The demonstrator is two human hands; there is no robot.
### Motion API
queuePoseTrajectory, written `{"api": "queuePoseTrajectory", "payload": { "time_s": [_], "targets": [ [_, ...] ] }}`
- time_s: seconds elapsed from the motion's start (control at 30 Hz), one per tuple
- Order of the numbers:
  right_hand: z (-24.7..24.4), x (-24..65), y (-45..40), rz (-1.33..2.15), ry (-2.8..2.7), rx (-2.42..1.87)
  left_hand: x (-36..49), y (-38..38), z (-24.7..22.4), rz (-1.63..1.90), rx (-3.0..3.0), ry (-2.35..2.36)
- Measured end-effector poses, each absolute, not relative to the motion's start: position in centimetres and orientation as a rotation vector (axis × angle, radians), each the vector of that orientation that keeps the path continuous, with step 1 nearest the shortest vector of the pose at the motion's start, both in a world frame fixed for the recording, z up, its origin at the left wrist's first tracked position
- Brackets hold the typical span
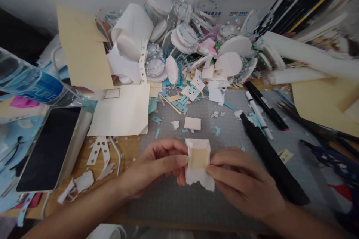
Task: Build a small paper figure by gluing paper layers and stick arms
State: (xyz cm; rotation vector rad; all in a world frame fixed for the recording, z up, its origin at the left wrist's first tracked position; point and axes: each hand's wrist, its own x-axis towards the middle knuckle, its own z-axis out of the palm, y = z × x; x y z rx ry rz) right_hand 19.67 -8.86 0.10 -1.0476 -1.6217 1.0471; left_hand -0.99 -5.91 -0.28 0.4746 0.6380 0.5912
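Between my hands is a small white paper piece [199, 179] with a tan rectangle of card [199, 158] in its middle. The paper's top and side edges look folded over the card, and its lower edge is torn and ragged. My left hand [159, 162] pinches the left edge between thumb and fingers. My right hand [244, 179] grips the right edge with its fingertips. Just beyond them, a small pale rectangle of card [192, 123] lies flat on the grey cutting mat [165, 205], among white and blue paper scraps.
A phone [50, 149] and a tilted water bottle [36, 82] are at the left, near a cream paper sheet [120, 115]. White discs and paper cut-outs pile up at the back. A black marker [266, 106], a white pen [258, 114] and scissors [305, 117] lie at the right.
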Motion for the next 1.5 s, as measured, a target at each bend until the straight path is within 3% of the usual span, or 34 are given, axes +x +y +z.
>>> {"api": "queuePoseTrajectory", "payload": {
  "time_s": [0.13,0.3,1.13,1.5],
  "targets": [
    [-0.2,19.8,-8.8,0.741,-1.876,-0.935,-0.9,-5.8,-0.1,0.617,0.58,0.722],
    [-0.4,19.7,-8.7,0.657,-1.92,-0.85,-0.9,-5.7,-0.1,0.633,0.66,0.806],
    [-1.4,17.9,-9.5,1.28,-1.176,-1.037,-1.0,-5.8,0.0,0.606,0.797,0.832],
    [-1.1,17.6,-9.2,1.341,-1.107,-1.04,-1.2,-6.6,-0.4,0.672,1.434,0.857]
  ]
}}
